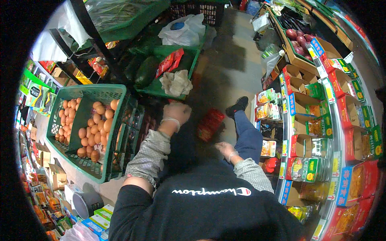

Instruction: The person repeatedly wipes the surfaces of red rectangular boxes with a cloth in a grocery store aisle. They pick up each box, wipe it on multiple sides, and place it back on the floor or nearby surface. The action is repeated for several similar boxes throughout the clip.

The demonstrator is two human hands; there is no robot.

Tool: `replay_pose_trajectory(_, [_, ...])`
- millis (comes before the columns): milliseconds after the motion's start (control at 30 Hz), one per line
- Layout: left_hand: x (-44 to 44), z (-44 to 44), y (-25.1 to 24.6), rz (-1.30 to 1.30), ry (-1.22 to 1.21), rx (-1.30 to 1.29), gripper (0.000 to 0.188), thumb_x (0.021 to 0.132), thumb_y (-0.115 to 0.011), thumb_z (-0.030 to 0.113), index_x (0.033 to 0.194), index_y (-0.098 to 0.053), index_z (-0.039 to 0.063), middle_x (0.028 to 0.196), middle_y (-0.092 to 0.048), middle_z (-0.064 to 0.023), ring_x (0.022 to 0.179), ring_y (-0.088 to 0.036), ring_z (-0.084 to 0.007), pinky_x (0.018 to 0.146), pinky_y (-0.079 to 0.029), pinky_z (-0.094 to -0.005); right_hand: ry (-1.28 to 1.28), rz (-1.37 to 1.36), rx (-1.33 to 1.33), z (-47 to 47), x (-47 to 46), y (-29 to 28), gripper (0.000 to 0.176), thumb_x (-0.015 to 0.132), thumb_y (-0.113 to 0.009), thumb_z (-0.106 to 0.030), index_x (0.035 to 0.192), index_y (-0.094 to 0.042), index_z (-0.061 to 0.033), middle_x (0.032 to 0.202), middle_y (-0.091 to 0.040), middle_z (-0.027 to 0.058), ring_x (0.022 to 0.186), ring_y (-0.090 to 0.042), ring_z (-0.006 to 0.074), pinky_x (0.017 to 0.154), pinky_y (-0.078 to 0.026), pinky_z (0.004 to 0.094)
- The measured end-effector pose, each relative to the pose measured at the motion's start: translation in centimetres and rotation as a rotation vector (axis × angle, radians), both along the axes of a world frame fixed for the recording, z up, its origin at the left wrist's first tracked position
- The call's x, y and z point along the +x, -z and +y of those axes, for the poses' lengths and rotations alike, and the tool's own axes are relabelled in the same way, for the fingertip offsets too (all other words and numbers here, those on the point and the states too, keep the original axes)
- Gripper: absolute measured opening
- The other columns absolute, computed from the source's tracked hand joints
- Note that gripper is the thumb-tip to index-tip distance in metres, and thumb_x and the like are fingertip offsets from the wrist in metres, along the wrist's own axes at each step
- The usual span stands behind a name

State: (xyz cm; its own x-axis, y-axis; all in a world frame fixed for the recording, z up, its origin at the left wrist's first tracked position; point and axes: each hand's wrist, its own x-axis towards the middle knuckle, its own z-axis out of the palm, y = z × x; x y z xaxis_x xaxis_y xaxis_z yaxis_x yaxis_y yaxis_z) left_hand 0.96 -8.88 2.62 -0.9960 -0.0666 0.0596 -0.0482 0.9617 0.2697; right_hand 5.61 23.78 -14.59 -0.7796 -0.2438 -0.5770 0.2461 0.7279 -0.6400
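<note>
My left hand [177,115] is blurred, its fingers bent, just in front of a low green crate [194,64]; a bit of red shows behind it. My right hand [226,151] hangs by my right thigh with the fingers curled, and I cannot tell whether anything is in it. Clear plastic gloves seem to cover both hands. Between and beyond them, a red packaged item [211,125] lies low, near the floor. In the crate are a large dark green gourd or melon [147,71], red packets [170,62] and a crumpled pale plastic bag [176,82].
A green divided crate [90,86] of brown eggs [98,129] stands at left on stacked crates. Shelves of boxed packets [319,126] line the right side, with red onions [300,42] farther up. A grey bin [87,205] sits lower left. The aisle floor [244,54] runs ahead.
</note>
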Motion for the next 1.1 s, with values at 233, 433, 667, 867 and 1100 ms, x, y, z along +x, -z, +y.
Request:
replay_pose_trajectory(233, [-0.3, -0.2, 0.0, -0.088, 0.004, -0.022, 0.036, 0.099, -0.063, 0.048, 0.114, -0.083, 0.023, 0.116, -0.080, -0.0083, 0.111, -0.072, -0.0353, 0.098, -0.055, -0.0526, -0.080, 0.097, 0.050, 0.1, 0.1, -0.3, 0.043, 0.103, -0.068, -0.036, 0.134, -0.074, -0.0060, 0.129, -0.077, 0.0159, 0.121, -0.072, 0.0293, 0.105, -0.053, 0.0377])
replay_pose_trajectory(433, [-0.3, -0.6, 0.8, 0.019, 0.049, -0.001, 0.035, 0.100, -0.063, 0.046, 0.112, -0.083, 0.020, 0.114, -0.080, -0.0100, 0.108, -0.073, -0.0372, 0.097, -0.057, -0.0516, -0.062, 0.134, -0.021, 0.5, -0.2, 2.2, 0.048, 0.103, -0.066, -0.047, 0.128, -0.075, -0.0073, 0.129, -0.075, 0.0212, 0.121, -0.070, 0.0419, 0.104, -0.053, 0.0457])
replay_pose_trajectory(667, [0.4, 0.1, 0.5, 0.123, 0.046, -0.004, 0.031, 0.100, -0.060, 0.036, 0.096, -0.081, 0.014, 0.104, -0.078, -0.0117, 0.101, -0.073, -0.0365, 0.090, -0.057, -0.0522, -0.103, 0.052, 0.111, 0.1, -0.5, 0.5, 0.049, 0.104, -0.063, -0.045, 0.135, -0.074, -0.0076, 0.133, -0.075, 0.0165, 0.124, -0.070, 0.0332, 0.108, -0.051, 0.0400])
replay_pose_trajectory(867, [1.1, -0.8, 1.1, 0.115, 0.030, 0.011, 0.032, 0.100, -0.059, 0.036, 0.097, -0.080, 0.013, 0.104, -0.078, -0.0134, 0.100, -0.073, -0.0395, 0.087, -0.058, -0.0531, -0.127, 0.000, 0.069, -1.0, -0.1, -1.2, 0.050, 0.104, -0.063, -0.048, 0.130, -0.073, -0.0064, 0.130, -0.074, 0.0215, 0.123, -0.069, 0.0399, 0.105, -0.052, 0.0456])
replay_pose_trajectory(1100, [0.6, -0.9, 1.0, 0.102, 0.051, 0.025, 0.029, 0.099, -0.063, 0.038, 0.108, -0.081, 0.017, 0.103, -0.079, -0.0127, 0.099, -0.073, -0.0393, 0.088, -0.059, -0.0536, -0.129, 0.071, 0.014, -0.3, -1.0, 3.7, 0.041, 0.103, -0.067, -0.035, 0.131, -0.076, -0.0056, 0.129, -0.077, 0.0149, 0.121, -0.072, 0.0295, 0.106, -0.052, 0.0376])
